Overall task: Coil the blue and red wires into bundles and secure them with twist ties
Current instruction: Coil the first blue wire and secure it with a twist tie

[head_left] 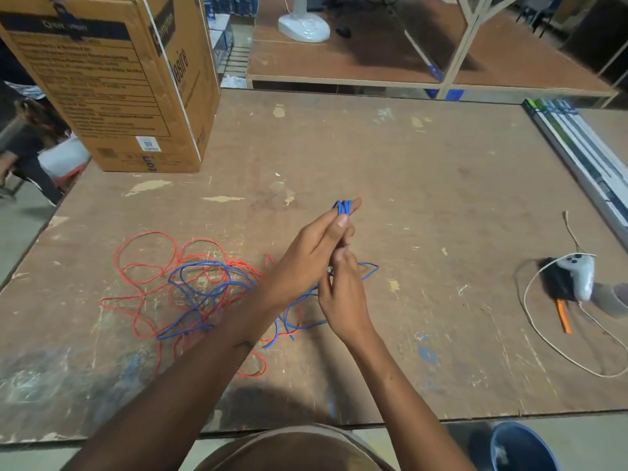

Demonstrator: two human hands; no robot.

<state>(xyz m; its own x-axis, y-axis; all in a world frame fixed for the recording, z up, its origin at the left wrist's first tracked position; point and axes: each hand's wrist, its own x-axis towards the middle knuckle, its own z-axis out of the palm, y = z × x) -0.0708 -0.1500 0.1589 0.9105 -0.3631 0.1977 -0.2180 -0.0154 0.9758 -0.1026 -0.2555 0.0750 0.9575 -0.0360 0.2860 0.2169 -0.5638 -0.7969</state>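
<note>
My left hand (pixel 311 253) is raised over the middle of the table and pinches a small blue wire coil (pixel 344 207) between thumb and fingers. Just below it, my right hand (pixel 343 294) has its fingers closed on the lower part of the same blue wire; what else it holds is hidden. The loose blue wire (pixel 204 287) trails from the hands down to the left and lies tangled with the red wire (pixel 146 263) on the tabletop. I cannot make out a twist tie.
A big cardboard box (pixel 112 79) stands at the back left of the wooden table (pixel 424 185). A white controller (pixel 577 273) with a pale cord, a black object and an orange tool (pixel 563 319) lie at the right. A blue bucket (pixel 520 447) sits below the front edge.
</note>
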